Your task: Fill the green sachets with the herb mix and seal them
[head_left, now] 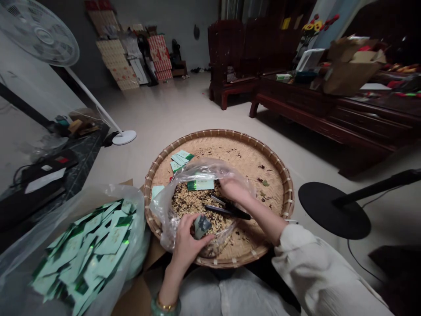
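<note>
My left hand (187,241) is closed around a small pale green packet (201,227), whose dark end faces up. The packet is over a clear plastic bag (164,210) that lies open on a round woven bamboo tray (287,188). Loose tan grains mixed with dark bits (184,199) fill the bag. My right hand (233,189) reaches into the far right part of the bag, its fingers mostly hidden and blurred. A black tong-like tool (226,211) rests on the mix beneath my right wrist. Another green packet (201,184) lies on the mix left of that hand.
More green packets (180,159) lie at the tray's left. A large plastic bag of green packets (95,241) stands left of the tray. A white fan base (124,137), a black round stand base (333,210) and a dark wooden table (329,116) surround the floor area.
</note>
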`<state>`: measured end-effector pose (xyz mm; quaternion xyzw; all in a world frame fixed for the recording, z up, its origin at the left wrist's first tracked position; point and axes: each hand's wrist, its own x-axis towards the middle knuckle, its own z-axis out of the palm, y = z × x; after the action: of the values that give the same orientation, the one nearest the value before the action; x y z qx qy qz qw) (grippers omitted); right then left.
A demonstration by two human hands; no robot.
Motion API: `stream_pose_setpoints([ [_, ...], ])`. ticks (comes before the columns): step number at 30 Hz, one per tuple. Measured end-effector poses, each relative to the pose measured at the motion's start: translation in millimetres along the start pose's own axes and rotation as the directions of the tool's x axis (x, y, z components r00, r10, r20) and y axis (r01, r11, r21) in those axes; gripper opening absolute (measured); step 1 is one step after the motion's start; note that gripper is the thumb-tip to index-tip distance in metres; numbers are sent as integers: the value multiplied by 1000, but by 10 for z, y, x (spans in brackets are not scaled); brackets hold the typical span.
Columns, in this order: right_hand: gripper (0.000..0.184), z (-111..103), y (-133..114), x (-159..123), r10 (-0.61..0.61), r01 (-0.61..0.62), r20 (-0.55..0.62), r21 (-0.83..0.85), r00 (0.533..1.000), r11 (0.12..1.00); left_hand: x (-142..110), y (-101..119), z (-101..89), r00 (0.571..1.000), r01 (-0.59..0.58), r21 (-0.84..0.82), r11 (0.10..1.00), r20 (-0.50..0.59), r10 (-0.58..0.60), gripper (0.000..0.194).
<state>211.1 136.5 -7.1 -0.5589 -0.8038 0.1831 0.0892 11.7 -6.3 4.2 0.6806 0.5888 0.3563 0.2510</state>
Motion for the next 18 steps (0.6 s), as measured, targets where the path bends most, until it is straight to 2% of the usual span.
stream_pose_setpoints([
  [5, 32, -78, -153, 76, 2, 5, 59, -106, 998, 994, -18, 19, -69, 1000, -10, -3, 1000, 21, 10, 48],
  [7, 36, -119, -174, 48, -29, 37, 65, -122, 997, 992, -22, 17, -89, 1000, -7, -5, 1000, 21, 7, 46],
  [12, 60, -163, -166, 26, -49, 56, 53, -129, 997, 990, -10, 12, -104, 999, 35, -17, 999, 12, -34, 47],
  [18, 51, -128, -171, -22, -86, 91, 71, -72, 994, 993, -28, -17, -102, 1000, 30, -32, 999, 6, -30, 48],
])
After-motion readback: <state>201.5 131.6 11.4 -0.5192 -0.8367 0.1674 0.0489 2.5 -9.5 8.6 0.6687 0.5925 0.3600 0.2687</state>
